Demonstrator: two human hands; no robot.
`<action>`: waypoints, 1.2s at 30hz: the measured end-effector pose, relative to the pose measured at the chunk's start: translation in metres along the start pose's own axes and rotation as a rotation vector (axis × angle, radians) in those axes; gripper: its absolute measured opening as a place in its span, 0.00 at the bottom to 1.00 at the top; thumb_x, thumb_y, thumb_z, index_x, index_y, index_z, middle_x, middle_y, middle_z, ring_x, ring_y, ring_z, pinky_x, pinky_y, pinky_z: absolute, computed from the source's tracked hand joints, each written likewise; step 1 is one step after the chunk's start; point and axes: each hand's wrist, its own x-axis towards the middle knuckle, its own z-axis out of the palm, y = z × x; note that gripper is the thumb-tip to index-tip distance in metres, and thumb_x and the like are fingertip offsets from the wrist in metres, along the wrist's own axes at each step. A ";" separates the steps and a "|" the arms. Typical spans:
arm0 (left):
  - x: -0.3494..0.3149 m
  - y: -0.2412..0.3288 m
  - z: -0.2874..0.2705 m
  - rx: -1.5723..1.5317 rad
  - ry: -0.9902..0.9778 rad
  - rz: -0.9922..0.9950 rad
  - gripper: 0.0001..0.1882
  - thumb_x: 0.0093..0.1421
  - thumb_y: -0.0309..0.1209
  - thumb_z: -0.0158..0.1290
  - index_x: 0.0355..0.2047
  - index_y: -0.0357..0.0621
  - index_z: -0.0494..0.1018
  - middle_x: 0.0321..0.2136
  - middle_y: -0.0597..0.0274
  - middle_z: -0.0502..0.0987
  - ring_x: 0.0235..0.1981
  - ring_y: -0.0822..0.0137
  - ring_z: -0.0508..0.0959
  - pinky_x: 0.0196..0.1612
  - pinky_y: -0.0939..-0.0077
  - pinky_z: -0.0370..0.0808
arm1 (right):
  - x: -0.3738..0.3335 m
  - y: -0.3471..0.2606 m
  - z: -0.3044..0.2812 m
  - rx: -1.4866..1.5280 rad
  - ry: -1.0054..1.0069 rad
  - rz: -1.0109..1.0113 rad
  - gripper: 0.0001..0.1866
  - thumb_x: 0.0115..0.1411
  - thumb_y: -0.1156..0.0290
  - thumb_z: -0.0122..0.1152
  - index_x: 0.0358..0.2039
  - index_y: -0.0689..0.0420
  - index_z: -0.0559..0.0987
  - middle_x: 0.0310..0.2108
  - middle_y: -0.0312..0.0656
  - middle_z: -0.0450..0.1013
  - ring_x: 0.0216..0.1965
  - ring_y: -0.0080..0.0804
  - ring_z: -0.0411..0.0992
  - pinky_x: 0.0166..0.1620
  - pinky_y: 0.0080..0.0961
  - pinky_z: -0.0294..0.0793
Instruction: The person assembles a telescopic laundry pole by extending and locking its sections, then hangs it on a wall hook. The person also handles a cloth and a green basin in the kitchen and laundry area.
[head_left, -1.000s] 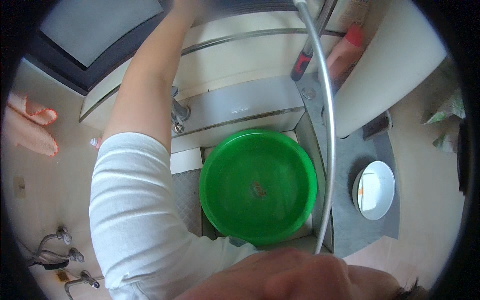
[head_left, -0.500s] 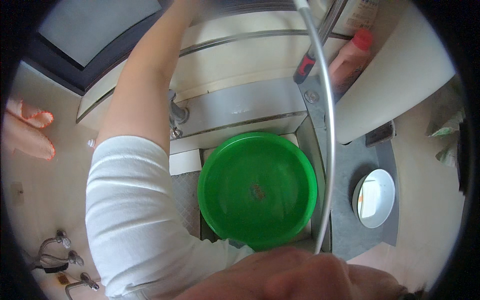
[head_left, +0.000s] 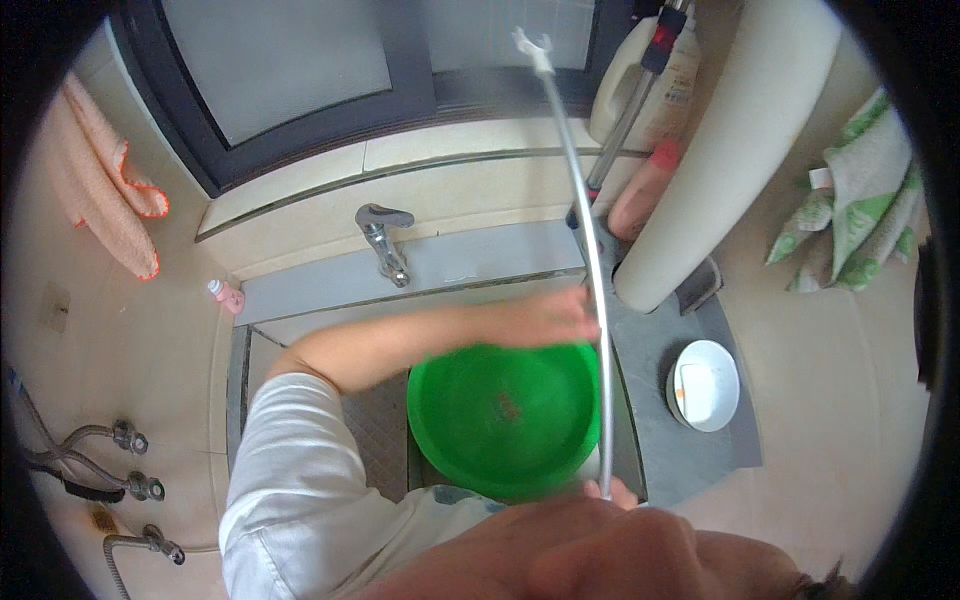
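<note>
A long silver clothes pole point(head_left: 590, 230) with a white forked tip rises from below me toward the window. My right hand point(head_left: 622, 494), mostly hidden at the lower edge, has its fingers closed round the pole's lower end. My left hand point(head_left: 545, 318) reaches across from the left, its fingertips at the pole's middle. Motion smears those fingers, so whether they grip the pole cannot be made out. Below the left forearm, a round green basin point(head_left: 505, 420) sits in the sink, a small dark patch showing at its bottom.
Behind the basin stands a chrome faucet point(head_left: 385, 245). A white bowl point(head_left: 705, 385) rests on the grey ledge at right, near a thick white pipe point(head_left: 735, 150). Bottles point(head_left: 645, 190) and a telescopic rod point(head_left: 640, 95) lean in the corner. Towels point(head_left: 105, 180) hang at both sides.
My left hand has come down from the window to the pole's middle. The pole's forked tip has come into view, and my view has shifted, showing more of the window.
</note>
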 end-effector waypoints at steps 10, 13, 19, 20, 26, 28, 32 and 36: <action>0.105 0.130 -0.033 -0.374 0.254 0.267 0.09 0.65 0.33 0.42 0.36 0.39 0.64 0.27 0.56 0.75 0.27 0.63 0.79 0.29 0.71 0.78 | -0.043 -0.050 -0.016 0.227 0.005 -0.001 0.12 0.60 0.71 0.52 0.42 0.62 0.69 0.20 0.38 0.70 0.21 0.24 0.71 0.25 0.20 0.71; 0.135 0.170 -0.063 -0.221 0.285 0.439 0.12 0.66 0.36 0.41 0.34 0.40 0.64 0.28 0.57 0.75 0.27 0.66 0.78 0.31 0.73 0.77 | -0.064 -0.025 -0.014 0.023 0.086 0.049 0.08 0.60 0.70 0.51 0.34 0.61 0.71 0.17 0.36 0.68 0.20 0.23 0.69 0.25 0.20 0.69; 0.162 0.184 -0.053 -0.115 0.285 0.223 0.14 0.65 0.38 0.39 0.39 0.39 0.66 0.31 0.57 0.76 0.30 0.67 0.78 0.30 0.75 0.77 | -0.032 -0.060 -0.003 -0.036 0.365 -0.344 0.12 0.62 0.68 0.49 0.24 0.59 0.67 0.12 0.36 0.61 0.14 0.22 0.62 0.18 0.27 0.60; 0.163 0.181 -0.049 -0.129 0.273 0.207 0.14 0.65 0.38 0.39 0.39 0.38 0.66 0.31 0.57 0.75 0.30 0.67 0.78 0.30 0.75 0.77 | -0.024 -0.071 -0.003 0.034 0.350 -0.342 0.12 0.63 0.68 0.48 0.23 0.59 0.67 0.12 0.35 0.61 0.14 0.21 0.62 0.18 0.26 0.60; 0.163 0.166 -0.058 -0.248 0.299 0.171 0.13 0.64 0.34 0.40 0.39 0.35 0.65 0.32 0.54 0.74 0.30 0.63 0.78 0.33 0.71 0.78 | 0.003 -0.116 0.004 0.502 0.140 -0.326 0.15 0.66 0.64 0.44 0.24 0.59 0.66 0.15 0.32 0.58 0.13 0.16 0.55 0.15 0.16 0.57; 0.166 0.163 -0.062 -0.267 0.294 0.150 0.13 0.64 0.34 0.39 0.39 0.33 0.64 0.32 0.53 0.73 0.30 0.61 0.77 0.34 0.68 0.79 | 0.007 -0.122 0.002 0.607 0.071 -0.250 0.15 0.66 0.63 0.44 0.25 0.58 0.66 0.15 0.32 0.57 0.13 0.17 0.54 0.15 0.16 0.55; 0.175 0.155 -0.062 -0.457 0.282 0.068 0.15 0.65 0.36 0.40 0.39 0.32 0.63 0.31 0.51 0.72 0.28 0.59 0.76 0.36 0.63 0.79 | 0.018 -0.127 -0.014 0.829 -0.158 -0.165 0.16 0.67 0.60 0.42 0.27 0.57 0.65 0.15 0.31 0.55 0.13 0.17 0.51 0.15 0.15 0.51; 0.177 0.149 -0.064 -0.704 0.243 0.118 0.18 0.66 0.40 0.40 0.39 0.32 0.63 0.30 0.51 0.71 0.27 0.59 0.75 0.34 0.62 0.78 | 0.032 -0.134 -0.015 0.843 -0.268 -0.163 0.16 0.67 0.58 0.41 0.26 0.55 0.63 0.15 0.30 0.54 0.13 0.17 0.50 0.14 0.15 0.49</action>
